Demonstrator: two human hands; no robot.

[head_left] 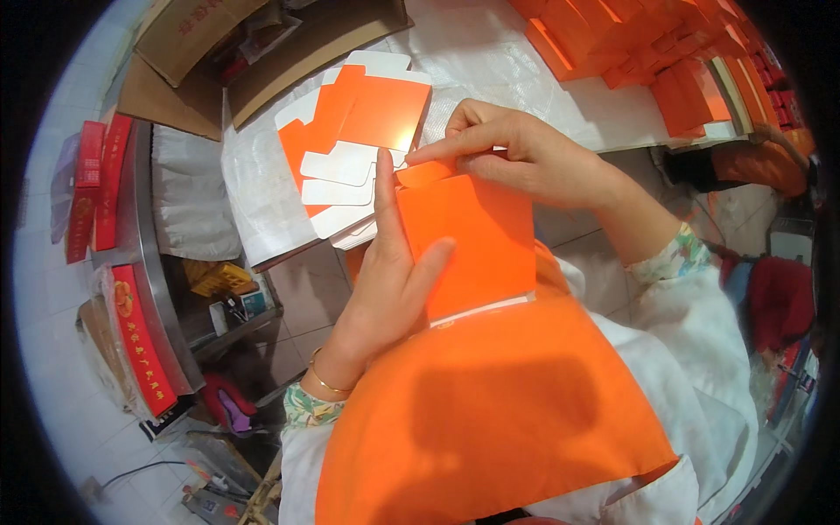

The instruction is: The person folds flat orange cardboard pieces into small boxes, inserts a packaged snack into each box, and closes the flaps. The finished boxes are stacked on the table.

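An orange cardboard box (477, 236) is held upright in front of my orange apron, its white lower edge showing. My left hand (398, 271) wraps its left side, thumb across the front face and index finger stretched up along the edge. At the top, my right hand (503, 153) pinches a small orange flap (426, 173) between thumb and fingers. Just beyond the box lies a stack of flat orange-and-white box blanks (385, 109) with cut tabs, fanned out on the table. The far side of the held box is hidden.
White plastic sheeting (472, 52) covers the table. Folded orange boxes (612, 44) crowd the far right. An open brown carton (175, 87) stands at the far left. Red boxes (140, 341) lie along a metal counter on the left. A person's orange-clad arm (761, 166) shows at right.
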